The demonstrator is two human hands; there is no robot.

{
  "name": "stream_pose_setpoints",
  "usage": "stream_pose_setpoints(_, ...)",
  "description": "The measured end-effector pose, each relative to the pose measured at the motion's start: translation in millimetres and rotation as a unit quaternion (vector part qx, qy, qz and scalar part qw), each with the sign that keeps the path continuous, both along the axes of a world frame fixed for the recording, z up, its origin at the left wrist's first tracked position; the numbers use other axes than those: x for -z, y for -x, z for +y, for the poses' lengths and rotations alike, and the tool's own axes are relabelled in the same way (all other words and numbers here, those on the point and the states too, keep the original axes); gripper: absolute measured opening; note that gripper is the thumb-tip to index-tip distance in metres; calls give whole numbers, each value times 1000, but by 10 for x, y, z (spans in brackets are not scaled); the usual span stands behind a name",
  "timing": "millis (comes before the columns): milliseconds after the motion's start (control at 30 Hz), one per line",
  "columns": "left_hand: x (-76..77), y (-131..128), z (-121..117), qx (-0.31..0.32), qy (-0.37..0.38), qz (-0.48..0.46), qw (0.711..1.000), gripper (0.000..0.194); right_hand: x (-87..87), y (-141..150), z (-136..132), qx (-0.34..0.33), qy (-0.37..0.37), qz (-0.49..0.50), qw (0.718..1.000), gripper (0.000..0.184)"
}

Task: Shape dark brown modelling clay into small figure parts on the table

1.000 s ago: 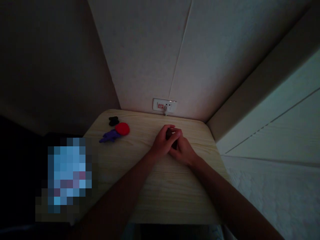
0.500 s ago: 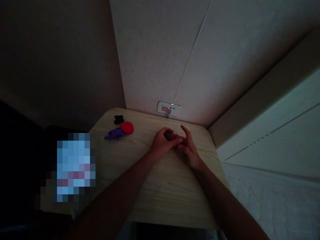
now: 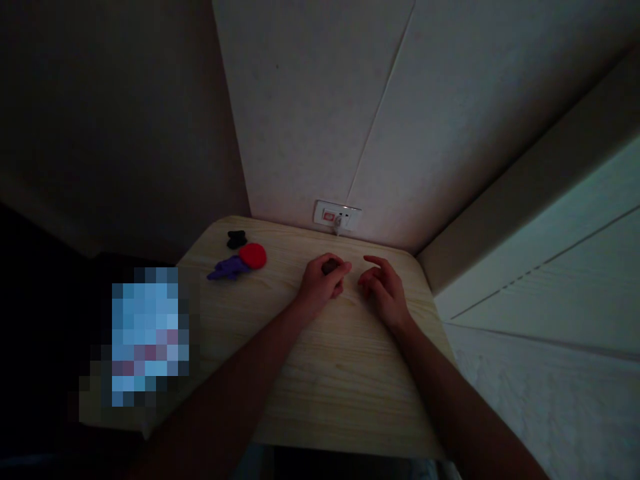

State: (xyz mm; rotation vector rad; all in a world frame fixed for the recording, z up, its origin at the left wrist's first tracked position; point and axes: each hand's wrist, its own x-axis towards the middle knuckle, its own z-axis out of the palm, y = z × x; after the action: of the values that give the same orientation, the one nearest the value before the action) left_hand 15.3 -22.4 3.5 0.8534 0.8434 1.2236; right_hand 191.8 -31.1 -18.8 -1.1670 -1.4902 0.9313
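My left hand [image 3: 323, 283] is closed around a dark brown lump [image 3: 329, 266] that looks like modelling clay. Only the lump's top shows between thumb and fingers. A short gap to the right, my right hand [image 3: 387, 290] is held over the table, index finger stretched out and the other fingers loosely bent, with nothing visible in it. To the left lie a flat red clay disc [image 3: 253, 256], a purple clay piece [image 3: 229, 267] touching it, and a small black piece [image 3: 237, 239] behind them.
The light wooden table [image 3: 320, 387] stands against a wall with a socket [image 3: 337, 215] and a plug in it. A pale cabinet [image 3: 550, 247] rises on the right. At the left edge is a blurred-out bright blue patch [image 3: 145, 327].
Both hands were together around the brown lump. My right hand has let go and moved off to the right, while my left hand has closed over the lump. The view has shifted slightly.
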Motion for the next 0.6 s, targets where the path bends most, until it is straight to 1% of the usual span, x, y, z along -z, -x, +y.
stream_pose_setpoints(133,-68,10,-20,-5,45,18,999,55,-15,-2,1,1,11,-8,1000,37)
stream_pose_setpoints(200,-88,16,-30,-6,61,23,998,58,-25,4,-3,1,9,-16,1000,34)
stream_pose_setpoints(433,-111,21,-47,2,73,23,997,53,-56,22,-20,2,5,-22,1000,30)
stream_pose_setpoints(600,-49,-1,-29,-11,42,51,998,50,-63,26,-20,4,9,-27,1000,29)
